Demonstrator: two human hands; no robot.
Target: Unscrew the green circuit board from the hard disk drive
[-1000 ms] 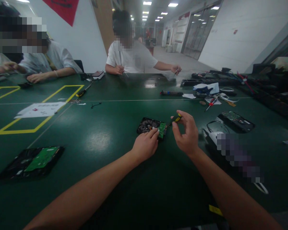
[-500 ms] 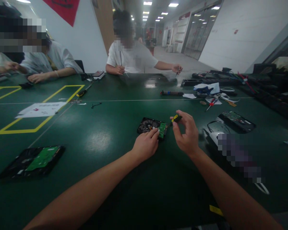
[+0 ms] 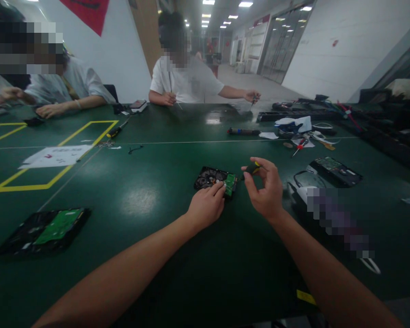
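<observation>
A black hard drive (image 3: 208,176) with a green circuit board (image 3: 229,181) lies on the green table in front of me. My left hand (image 3: 207,204) is closed on its near edge, fingertips over the board. To the right of the drive, my right hand (image 3: 264,187) pinches a small black-and-yellow screwdriver (image 3: 252,168) between thumb and fingers. The screwdriver lies almost level, its tip end toward the drive's right side. Whether the tip touches the drive is too small to tell.
Another hard drive (image 3: 51,230) lies at left, and one more (image 3: 336,171) at right beside a pouch-like item (image 3: 331,214), partly blurred out. Farther off are a yellow-black screwdriver (image 3: 116,130), a red screwdriver (image 3: 301,145) and a paper sheet (image 3: 56,156). Co-workers sit across the table.
The screwdriver's handle has turned in my right fingers, its yellow patch now sitting higher. My left hand stays on the hard drive. The whole view has shifted slightly.
</observation>
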